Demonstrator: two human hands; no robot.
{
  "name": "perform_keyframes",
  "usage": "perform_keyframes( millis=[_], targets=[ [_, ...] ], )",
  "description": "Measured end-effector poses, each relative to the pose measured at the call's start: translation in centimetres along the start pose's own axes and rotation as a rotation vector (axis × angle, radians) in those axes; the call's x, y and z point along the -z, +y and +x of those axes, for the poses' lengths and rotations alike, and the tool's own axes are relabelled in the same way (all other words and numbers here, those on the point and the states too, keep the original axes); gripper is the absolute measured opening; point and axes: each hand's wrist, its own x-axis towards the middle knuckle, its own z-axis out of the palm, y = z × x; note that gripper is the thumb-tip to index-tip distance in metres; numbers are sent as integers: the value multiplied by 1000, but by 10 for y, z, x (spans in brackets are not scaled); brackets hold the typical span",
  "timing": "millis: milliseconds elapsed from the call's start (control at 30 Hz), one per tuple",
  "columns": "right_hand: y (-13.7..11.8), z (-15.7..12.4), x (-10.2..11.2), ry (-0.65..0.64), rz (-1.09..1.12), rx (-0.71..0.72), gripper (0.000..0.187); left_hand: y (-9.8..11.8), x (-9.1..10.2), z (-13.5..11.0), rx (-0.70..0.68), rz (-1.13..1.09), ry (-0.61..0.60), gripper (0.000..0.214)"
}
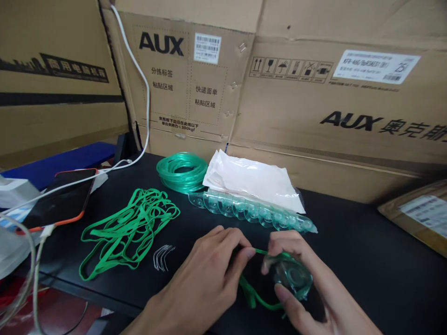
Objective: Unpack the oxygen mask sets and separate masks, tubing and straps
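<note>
Low in the view, my left hand [213, 270] pinches a green elastic strap [260, 251] between thumb and fingers. The strap runs across to a clear, green-tinted plastic mask [295, 277], which my right hand [307, 270] grips with the thumb below and the fingers above. Part of the strap hangs in a loop under both hands. My right fingertips are slightly blurred and cover the mask's left edge. Behind my hands lies a row of nested clear green masks [251, 211]. A tangled heap of green elastic straps [134, 228] is left of my left hand.
Thin metal strips [162, 258] lie beside the strap heap. Farther back are a coil of green tubing [181, 172] and white packets [253, 179]. A phone [59, 200] and white cables [146, 102] occupy the left. Cardboard boxes [296, 107] wall off the black table's back.
</note>
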Motion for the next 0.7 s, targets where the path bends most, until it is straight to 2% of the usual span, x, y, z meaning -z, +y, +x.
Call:
perform_keyframes(
  millis=[133,267,300,400,533,700],
  targets=[
    [14,-2,13,-23,-50,-9,14,-2,14,1,67,74,34,15],
    [11,-4,11,-48,-61,-11,15,-1,13,0,53,22,-39,12],
    [9,-5,9,-47,-60,-12,16,0,11,0,61,10,-49,14],
    [6,-9,2,-45,-48,-23,27,3,4,-1,97,-20,-58,36],
    [8,-16,-3,-52,-49,-37,45,5,-1,0,49,-79,-72,16],
    [9,-17,-5,-65,-56,-35,53,5,-1,0,54,-118,-35,15]
  ],
)
